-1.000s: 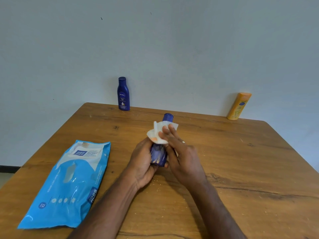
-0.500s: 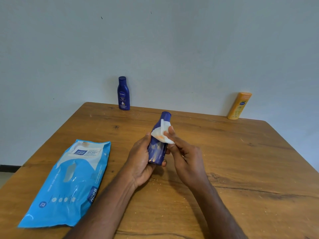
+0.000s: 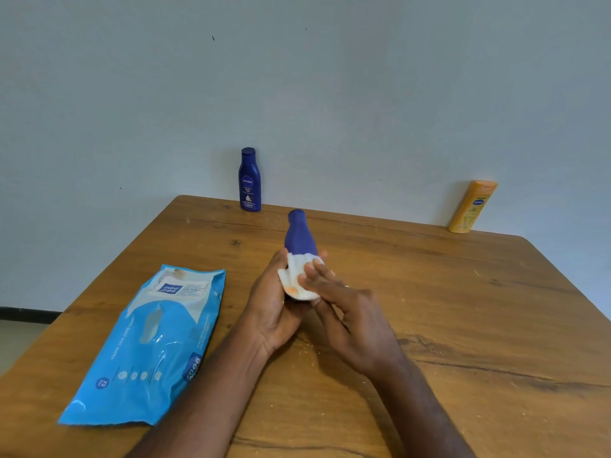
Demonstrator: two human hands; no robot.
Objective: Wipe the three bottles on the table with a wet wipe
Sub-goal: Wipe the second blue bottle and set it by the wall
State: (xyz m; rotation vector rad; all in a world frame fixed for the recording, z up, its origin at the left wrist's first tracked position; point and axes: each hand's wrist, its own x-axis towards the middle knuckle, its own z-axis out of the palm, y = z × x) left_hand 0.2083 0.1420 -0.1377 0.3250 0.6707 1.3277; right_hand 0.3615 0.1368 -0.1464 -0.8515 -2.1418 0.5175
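The left hand [image 3: 276, 309] is holding a dark blue bottle [image 3: 299, 238] up above the wooden table [image 3: 463, 309]. Its fingers are curling round the bottom part of the bottle, and the cap end is pointing up and away, toward the wall. The right hand [image 3: 353, 320] is pressing a white wet wipe [image 3: 297, 279] against the lower side of the bottle. Its fingers are lying long and fairly straight over the wipe. The thumb is hiding under the hand, so it is hard to say if it is pinching the wipe too. The wipe is showing a small orange smudge near its bottom edge.

A second dark blue bottle [image 3: 250, 180] is standing upright at the far edge of the table, close to the wall. A yellow bottle [image 3: 472, 207] is standing at the far right, well apart from it and leaning a little to the right. A big light blue pack of wipes [image 3: 148, 348] is lying flat on the table, just left of the left arm.
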